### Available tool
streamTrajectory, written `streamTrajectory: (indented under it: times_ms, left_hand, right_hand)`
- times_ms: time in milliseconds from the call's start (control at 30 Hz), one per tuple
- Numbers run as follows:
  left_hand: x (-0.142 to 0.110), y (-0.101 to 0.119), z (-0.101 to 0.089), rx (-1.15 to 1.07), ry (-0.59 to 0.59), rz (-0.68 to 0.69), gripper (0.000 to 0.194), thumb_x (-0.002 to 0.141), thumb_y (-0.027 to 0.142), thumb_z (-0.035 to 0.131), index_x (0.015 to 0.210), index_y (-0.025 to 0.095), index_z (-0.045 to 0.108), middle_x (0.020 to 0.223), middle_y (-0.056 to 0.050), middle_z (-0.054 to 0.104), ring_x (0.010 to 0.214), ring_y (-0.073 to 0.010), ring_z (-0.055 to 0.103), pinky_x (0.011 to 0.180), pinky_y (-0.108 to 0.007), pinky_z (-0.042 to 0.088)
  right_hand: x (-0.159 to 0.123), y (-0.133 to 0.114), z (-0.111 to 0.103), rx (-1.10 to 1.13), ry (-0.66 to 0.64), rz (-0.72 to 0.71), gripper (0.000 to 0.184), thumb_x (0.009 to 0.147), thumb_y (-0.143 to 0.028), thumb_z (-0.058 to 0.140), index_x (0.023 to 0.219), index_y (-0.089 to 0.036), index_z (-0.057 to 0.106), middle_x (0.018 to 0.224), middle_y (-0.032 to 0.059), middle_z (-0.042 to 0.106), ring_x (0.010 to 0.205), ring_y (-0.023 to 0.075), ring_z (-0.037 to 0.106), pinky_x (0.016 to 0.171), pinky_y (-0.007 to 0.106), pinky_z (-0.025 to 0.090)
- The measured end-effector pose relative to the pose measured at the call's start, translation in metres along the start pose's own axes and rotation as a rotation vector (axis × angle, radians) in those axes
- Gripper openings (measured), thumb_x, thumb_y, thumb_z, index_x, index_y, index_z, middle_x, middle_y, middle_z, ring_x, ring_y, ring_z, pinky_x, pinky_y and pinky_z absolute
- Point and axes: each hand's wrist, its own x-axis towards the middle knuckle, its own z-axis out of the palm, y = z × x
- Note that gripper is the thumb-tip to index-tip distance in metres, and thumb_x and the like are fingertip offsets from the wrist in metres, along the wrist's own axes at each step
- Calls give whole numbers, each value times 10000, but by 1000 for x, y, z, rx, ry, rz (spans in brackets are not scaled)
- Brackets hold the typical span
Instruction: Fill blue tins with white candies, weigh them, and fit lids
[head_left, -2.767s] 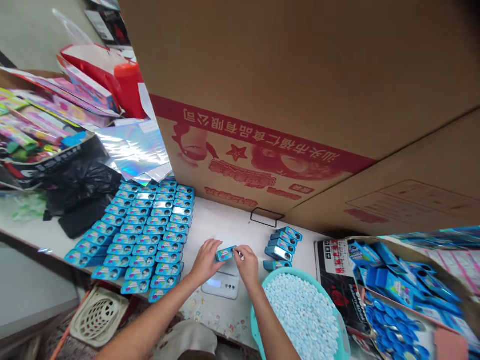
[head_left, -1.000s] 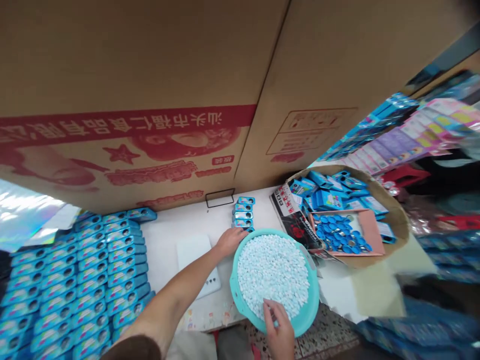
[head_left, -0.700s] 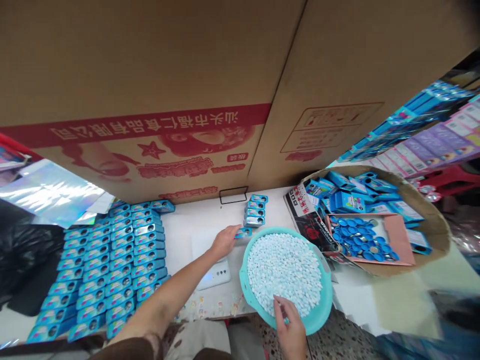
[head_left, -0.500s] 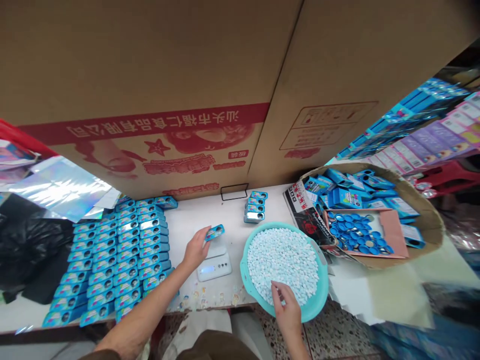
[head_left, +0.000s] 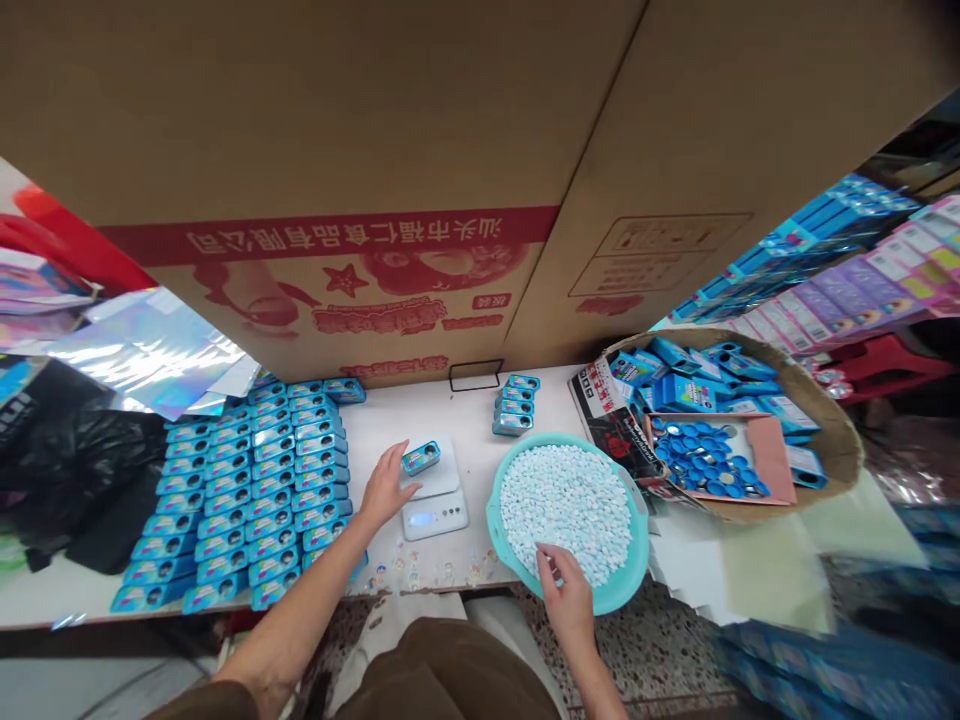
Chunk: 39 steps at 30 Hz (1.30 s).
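My left hand point(head_left: 384, 488) is at the left end of a small blue box with a round dark hole in its top point(head_left: 421, 458). The box rests on the plate of a white digital scale point(head_left: 435, 518), and the thumb and fingers are spread apart beside it. My right hand point(head_left: 568, 598) hovers at the near side of a turquoise basin point(head_left: 639, 560) full of small pale blue and white pellets point(head_left: 566, 505). Its thumb and fingertips are drawn together; whatever is between them is too small to make out.
Rows of similar blue boxes point(head_left: 262, 500) stand at the left, and a short stack point(head_left: 515, 408) stands behind the basin. On the right, a cut-down carton point(head_left: 844, 440) holds blue boxes and a tray of blue caps point(head_left: 705, 460). Large cardboard cartons point(head_left: 337, 120) wall off the back.
The blue box has come down onto the scale, and my left fingers have spread from it. My right hand stays over the basin's near side. The whole view has shifted slightly.
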Motion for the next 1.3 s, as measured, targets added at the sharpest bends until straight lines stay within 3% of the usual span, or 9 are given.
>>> streamTrajectory:
  times_ms: [333, 500, 700, 967, 1133, 1300]
  left_hand:
    - [-70, -13, -6, 35, 71, -92, 723, 753, 348, 617, 1370, 215, 266, 1311, -131, 445, 1242, -287, 415, 1024, -496, 371]
    - [-85, -14, -6, 38, 92, -123, 683, 762, 345, 609, 1354, 208, 298, 1296, -131, 466, 1225, -282, 435, 1015, -485, 382]
    - [-74, -17, -5, 44, 121, -131, 664, 760, 362, 608, 1337, 207, 320, 1283, -129, 474, 1214, -282, 445, 1003, -488, 391]
    - [-33, -13, 5, 7, 122, -100, 674, 737, 380, 631, 1319, 192, 349, 1268, -129, 474, 1212, -289, 437, 1004, -481, 389]
    - [-21, -3, 7, 12, 133, -83, 655, 746, 392, 619, 1309, 171, 366, 1266, -140, 477, 1213, -289, 435, 1010, -471, 388]
    - [-34, -1, 4, 35, 149, -49, 616, 769, 426, 588, 1296, 184, 379, 1231, -130, 503, 1184, -291, 462, 990, -486, 404]
  right_hand:
    - [-17, 14, 1, -31, -14, 35, 350, 843, -449, 458, 899, -167, 658, 890, 98, 664, 788, 204, 591, 714, 338, 485]
    - [-18, 14, 2, -30, -35, 35, 357, 838, -457, 461, 891, -164, 658, 889, 102, 662, 785, 203, 594, 703, 330, 488]
    - [-20, 13, 3, -42, -21, 16, 362, 842, -460, 455, 899, -165, 659, 891, 99, 665, 772, 198, 596, 715, 336, 488]
    - [-28, 22, 0, -62, -7, 13, 327, 858, -422, 447, 914, -169, 647, 899, 90, 657, 801, 193, 596, 707, 322, 486]
    - [-2, 29, 14, -156, 17, -72, 295, 848, -361, 458, 967, -161, 641, 935, 103, 626, 884, 222, 578, 808, 377, 468]
    - [29, 28, 29, -312, -72, -167, 240, 777, -208, 521, 974, -176, 653, 939, 99, 607, 920, 240, 564, 826, 359, 454]
